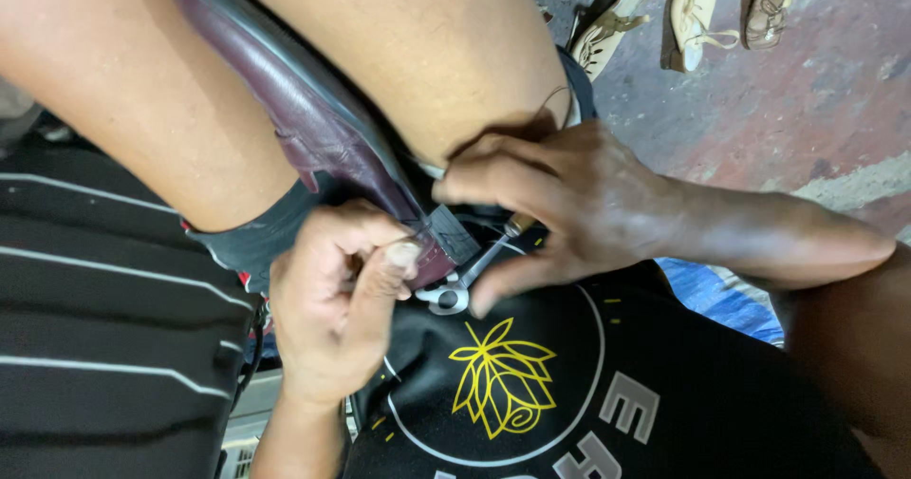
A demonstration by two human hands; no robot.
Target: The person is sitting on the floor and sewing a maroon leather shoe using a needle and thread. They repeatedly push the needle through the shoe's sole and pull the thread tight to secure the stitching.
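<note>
While the maroon leather shoe [313,109] sits wedged between the person's bare thighs, both hands work at its heel end.

Left hand: the left hand [332,299] is curled tight, fingers [384,280] clenched round the back of the shoe, thumb pressed against the dark heel block [454,235].

Right hand: the right hand [560,208] comes in from the right, its fingers closed around a wooden-handled metal tool [474,270]; the forefinger lies along the top of the heel block.

Tool: its metal end lies just below the heel block, touching the left thumb; what kind of tool it is cannot be told.

Shoe position: sole edge upward, tilted, heel pointing toward the person's black shirt with a yellow flower print [503,379].

Count: one maroon shoe, one tool, two hands.

Floor: three tan sandals [697,14] lie on the worn concrete floor [816,109] at upper right, well apart from the hands.

Also: a blue sheet [716,294] shows under the right forearm.
</note>
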